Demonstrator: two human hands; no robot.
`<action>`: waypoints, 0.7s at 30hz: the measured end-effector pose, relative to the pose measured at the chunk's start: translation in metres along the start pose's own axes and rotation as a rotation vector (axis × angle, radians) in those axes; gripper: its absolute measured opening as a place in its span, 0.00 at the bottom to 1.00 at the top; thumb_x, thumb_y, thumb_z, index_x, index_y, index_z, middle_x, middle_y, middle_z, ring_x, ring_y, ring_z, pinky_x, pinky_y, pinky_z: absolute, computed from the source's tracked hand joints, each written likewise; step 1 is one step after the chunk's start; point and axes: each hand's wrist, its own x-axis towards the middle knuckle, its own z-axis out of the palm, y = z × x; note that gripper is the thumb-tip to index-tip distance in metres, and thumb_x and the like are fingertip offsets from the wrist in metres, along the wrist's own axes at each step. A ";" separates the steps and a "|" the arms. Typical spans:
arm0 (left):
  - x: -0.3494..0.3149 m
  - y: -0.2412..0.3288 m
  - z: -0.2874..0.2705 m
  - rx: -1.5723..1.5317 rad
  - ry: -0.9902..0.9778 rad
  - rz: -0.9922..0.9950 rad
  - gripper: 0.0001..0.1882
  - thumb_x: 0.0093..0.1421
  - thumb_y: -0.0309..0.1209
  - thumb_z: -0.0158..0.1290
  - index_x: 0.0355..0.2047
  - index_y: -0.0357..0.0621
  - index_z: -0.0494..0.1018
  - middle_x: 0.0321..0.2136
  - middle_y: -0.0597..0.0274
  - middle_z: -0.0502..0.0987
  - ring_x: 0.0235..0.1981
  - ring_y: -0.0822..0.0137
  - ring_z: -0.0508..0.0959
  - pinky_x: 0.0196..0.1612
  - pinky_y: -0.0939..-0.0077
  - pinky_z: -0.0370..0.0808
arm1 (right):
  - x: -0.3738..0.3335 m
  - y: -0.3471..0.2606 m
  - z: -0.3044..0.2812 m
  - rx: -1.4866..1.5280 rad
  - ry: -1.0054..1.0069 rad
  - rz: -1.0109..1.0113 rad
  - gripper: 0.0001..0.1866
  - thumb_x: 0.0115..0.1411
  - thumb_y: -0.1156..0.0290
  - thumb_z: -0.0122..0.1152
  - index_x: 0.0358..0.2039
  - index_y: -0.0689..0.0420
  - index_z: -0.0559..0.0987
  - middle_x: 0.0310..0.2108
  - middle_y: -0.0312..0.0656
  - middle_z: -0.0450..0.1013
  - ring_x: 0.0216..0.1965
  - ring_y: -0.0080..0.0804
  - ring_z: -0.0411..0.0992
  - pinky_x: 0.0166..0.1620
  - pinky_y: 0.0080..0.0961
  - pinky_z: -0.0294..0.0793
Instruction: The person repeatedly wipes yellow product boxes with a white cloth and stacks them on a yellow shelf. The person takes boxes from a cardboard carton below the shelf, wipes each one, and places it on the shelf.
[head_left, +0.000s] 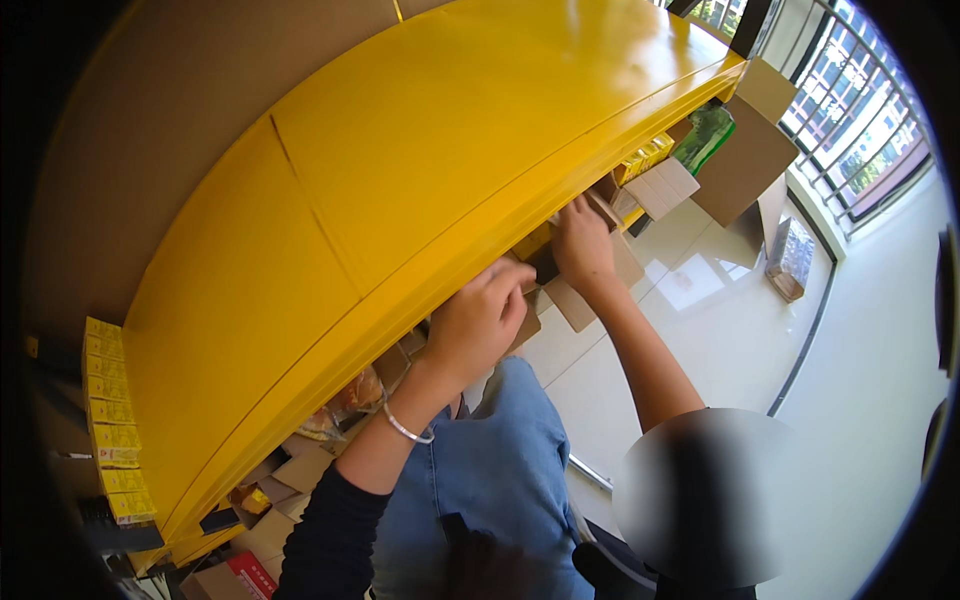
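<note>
Both of my hands are at the front edge of a broad yellow shelf (pixel 400 160), over cardboard boxes that stand under it. My left hand (pixel 480 315), with a silver bangle on its wrist, is curled, its fingers bent in by the shelf edge; whatever they may hold is hidden. Farther right, my right hand (pixel 583 245) reaches in beneath the edge beside an open carton's flap (pixel 606 208). Its fingertips are partly hidden, so its grip cannot be made out. Between the hands, a dark gap and a bit of yellow show below the edge.
Yellow packs (pixel 648 157) and a green plastic package (pixel 706 138) sit at the shelf's right end, near a large open carton (pixel 745 160). A wrapped bundle (pixel 790 260) lies on the tiled floor. Yellow boxes (pixel 115 420) line the far left; bagged goods (pixel 355 395) sit under the shelf.
</note>
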 end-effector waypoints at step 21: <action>0.091 -0.111 0.103 0.522 -0.245 -0.240 0.11 0.54 0.28 0.46 0.34 0.38 0.74 0.37 0.46 0.76 0.39 0.49 0.74 0.45 0.61 0.68 | 0.006 0.000 0.012 -0.220 -0.669 -0.065 0.11 0.52 0.73 0.51 0.35 0.57 0.79 0.40 0.46 0.74 0.42 0.42 0.73 0.41 0.34 0.74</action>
